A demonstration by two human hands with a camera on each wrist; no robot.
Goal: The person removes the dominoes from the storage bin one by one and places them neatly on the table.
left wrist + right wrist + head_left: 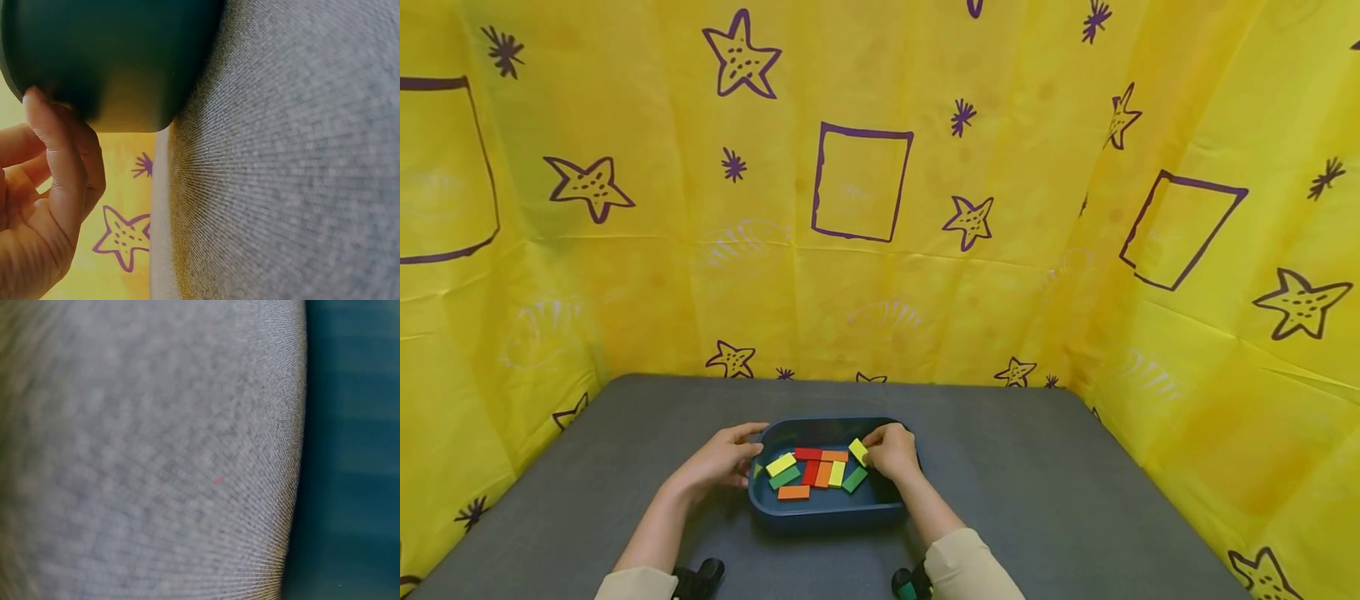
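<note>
Grip: left hand [724,456] holds the left end of the dark-blue, round-cornered tray [827,520]; right hand [892,452] pinches one yellow rectangular block [857,450].
Tray contents: flat red, orange, yellow and green rectangular blocks [823,474].
Pinched block: tray's right end; long axis diagonal, far end leftward.

Blocks [823,475] in tray [831,521] (several side by side), tray on table [1060,500]; curtain [662,283] behind, left, right.

Passage exists on the worktop [1075,500] outboard of both forearms [655,525] and behind the tray [827,518]. Left fingers [747,431] block the tray's left end; right fingers [878,434] obstruct its far right area. Inside, blocks [823,474] obstruct the middle; bare floor [872,493] lies near right
</note>
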